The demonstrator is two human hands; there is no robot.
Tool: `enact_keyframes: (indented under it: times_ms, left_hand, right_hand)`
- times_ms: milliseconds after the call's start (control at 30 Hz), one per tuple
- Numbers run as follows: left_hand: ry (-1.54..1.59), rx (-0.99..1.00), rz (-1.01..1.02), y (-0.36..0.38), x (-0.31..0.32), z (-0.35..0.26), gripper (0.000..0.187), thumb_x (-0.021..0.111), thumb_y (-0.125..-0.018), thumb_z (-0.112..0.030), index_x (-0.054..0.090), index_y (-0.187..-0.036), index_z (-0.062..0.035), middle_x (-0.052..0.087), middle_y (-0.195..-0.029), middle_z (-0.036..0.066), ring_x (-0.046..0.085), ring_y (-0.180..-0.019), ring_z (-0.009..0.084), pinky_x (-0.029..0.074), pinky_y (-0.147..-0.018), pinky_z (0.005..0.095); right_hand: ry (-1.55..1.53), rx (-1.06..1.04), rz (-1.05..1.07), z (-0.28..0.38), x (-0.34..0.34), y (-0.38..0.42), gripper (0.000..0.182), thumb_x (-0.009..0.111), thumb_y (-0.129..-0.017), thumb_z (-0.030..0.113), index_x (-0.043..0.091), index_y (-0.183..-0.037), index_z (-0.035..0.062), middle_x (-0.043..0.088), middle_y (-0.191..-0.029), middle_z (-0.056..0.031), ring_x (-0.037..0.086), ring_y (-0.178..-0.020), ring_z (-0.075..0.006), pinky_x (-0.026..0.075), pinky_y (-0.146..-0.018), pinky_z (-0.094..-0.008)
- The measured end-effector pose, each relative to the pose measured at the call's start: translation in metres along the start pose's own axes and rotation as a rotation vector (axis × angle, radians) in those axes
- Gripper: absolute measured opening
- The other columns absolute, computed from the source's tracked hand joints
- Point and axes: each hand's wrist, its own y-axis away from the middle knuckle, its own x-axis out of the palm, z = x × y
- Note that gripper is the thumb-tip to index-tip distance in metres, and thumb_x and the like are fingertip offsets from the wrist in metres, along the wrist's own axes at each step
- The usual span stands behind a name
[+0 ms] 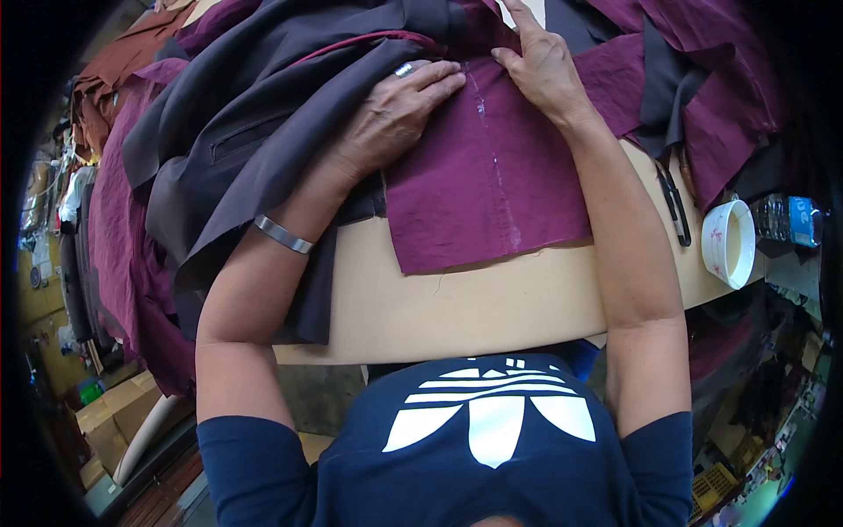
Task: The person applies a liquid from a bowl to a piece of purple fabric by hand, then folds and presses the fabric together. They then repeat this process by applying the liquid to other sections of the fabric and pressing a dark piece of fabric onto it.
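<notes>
My left hand (392, 114) lies flat on the dark grey garment (263, 176), its fingers stretched toward the left side of a maroon cloth panel (492, 176). A pale chalky seam line runs down the middle of that panel. At the panel's top right, my right hand (546, 75) rests on the maroon fabric with index finger stretched forward and thumb apart. Its other fingers are partly hidden. The dark garment is bunched to the left, with a pocket slit and red piping showing.
A cream tabletop (439, 312) lies under the cloth. To the right are a black pen-like tool (673, 206), a white paper bowl (729, 244) and a plastic bottle (790, 220). More maroon cloth (729, 88) drapes over the right side. Cardboard boxes (118, 417) stand at lower left.
</notes>
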Motion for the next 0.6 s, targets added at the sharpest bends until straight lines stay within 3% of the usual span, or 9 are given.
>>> enact_keyframes:
  times_ms: [167,233,267,367,400,500,533,567,600]
  left_hand:
    - [0.01,-0.015,0.115,0.003,-0.006,-0.002,0.04,0.049,-0.085,0.0,0.058,-0.121,-0.0162,0.051,-0.13,0.009,0.054,-0.114,0.0282,0.047,-0.093,0.0365]
    - [0.033,0.04,0.142,0.004,-0.014,-0.006,0.04,0.049,-0.085,-0.001,0.059,-0.121,-0.0176,0.051,-0.13,0.009,0.053,-0.114,0.0294,0.047,-0.093,0.0368]
    - [0.038,0.05,0.089,0.005,-0.012,-0.007,0.04,0.051,-0.079,0.004,0.059,-0.116,-0.0103,0.054,-0.124,0.011,0.053,-0.113,0.0286,0.045,-0.095,0.037]
    - [0.237,-0.082,0.039,0.005,-0.007,-0.005,0.033,0.05,-0.08,0.004,0.06,-0.109,-0.0076,0.054,-0.124,0.011,0.054,-0.112,0.0262,0.045,-0.095,0.0363]
    - [0.272,-0.094,0.025,0.002,-0.008,-0.005,0.026,0.047,-0.082,0.004,0.06,-0.103,-0.0044,0.057,-0.119,0.012,0.056,-0.107,0.0264,0.046,-0.092,0.0365]
    - [0.373,-0.174,0.076,-0.007,-0.022,-0.004,0.024,0.046,-0.081,0.006,0.058,-0.1,-0.0013,0.061,-0.108,0.016,0.059,-0.099,0.0297,0.047,-0.088,0.0365]
    - [0.5,-0.212,0.057,-0.013,-0.022,0.001,0.023,0.045,-0.078,0.007,0.059,-0.095,0.001,0.062,-0.097,0.018,0.061,-0.091,0.0317,0.048,-0.084,0.0362]
    - [0.513,-0.238,0.103,-0.017,-0.029,0.006,0.02,0.046,-0.077,0.008,0.06,-0.09,0.0017,0.063,-0.091,0.017,0.062,-0.086,0.031,0.049,-0.081,0.0357]
    - [0.436,-0.244,0.022,-0.02,-0.03,0.009,0.019,0.047,-0.077,0.007,0.061,-0.088,0.0012,0.064,-0.09,0.016,0.063,-0.085,0.0305,0.049,-0.08,0.0355]
  right_hand:
    - [0.002,0.068,0.036,0.001,-0.001,0.001,0.069,0.06,-0.077,0.002,0.029,-0.139,0.0037,0.053,-0.111,-0.0324,0.053,-0.102,-0.046,0.046,-0.087,-0.0455]
    - [0.078,0.067,0.025,0.005,-0.005,0.002,0.069,0.057,-0.077,-0.001,0.029,-0.14,0.0037,0.056,-0.11,-0.0301,0.058,-0.098,-0.042,0.049,-0.083,-0.0421]
    - [0.117,0.066,0.021,0.007,-0.006,0.002,0.069,0.056,-0.077,-0.003,0.028,-0.14,0.0037,0.058,-0.11,-0.0289,0.06,-0.096,-0.04,0.05,-0.082,-0.0404]
    - [0.445,-0.44,-0.311,-0.001,-0.007,0.005,0.06,0.068,-0.077,0.013,0.043,-0.131,0.0121,0.062,-0.105,-0.0136,0.06,-0.094,-0.0303,0.046,-0.081,-0.0399]
    - [0.268,-0.453,-0.268,0.026,-0.011,0.013,0.046,0.058,-0.078,-0.002,0.05,-0.122,0.0087,0.062,-0.099,-0.012,0.061,-0.088,-0.0277,0.047,-0.073,-0.0389]
    - [0.055,-0.477,-0.083,0.037,0.005,0.039,0.043,0.055,-0.077,-0.007,0.051,-0.118,0.0067,0.062,-0.099,-0.012,0.06,-0.093,-0.0274,0.049,-0.076,-0.0377]
    - [0.063,-0.452,-0.055,0.035,0.01,0.043,0.038,0.054,-0.078,-0.006,0.052,-0.114,0.0047,0.061,-0.096,-0.0126,0.06,-0.089,-0.0276,0.049,-0.075,-0.0369]
    - [0.07,-0.426,-0.029,0.032,0.015,0.046,0.034,0.052,-0.078,-0.004,0.053,-0.111,0.0028,0.061,-0.092,-0.0132,0.06,-0.086,-0.0277,0.05,-0.075,-0.0362]
    - [0.079,-0.399,-0.004,0.031,0.016,0.048,0.029,0.05,-0.079,-0.003,0.055,-0.108,0.0009,0.061,-0.089,-0.0138,0.061,-0.082,-0.0279,0.051,-0.074,-0.0354]
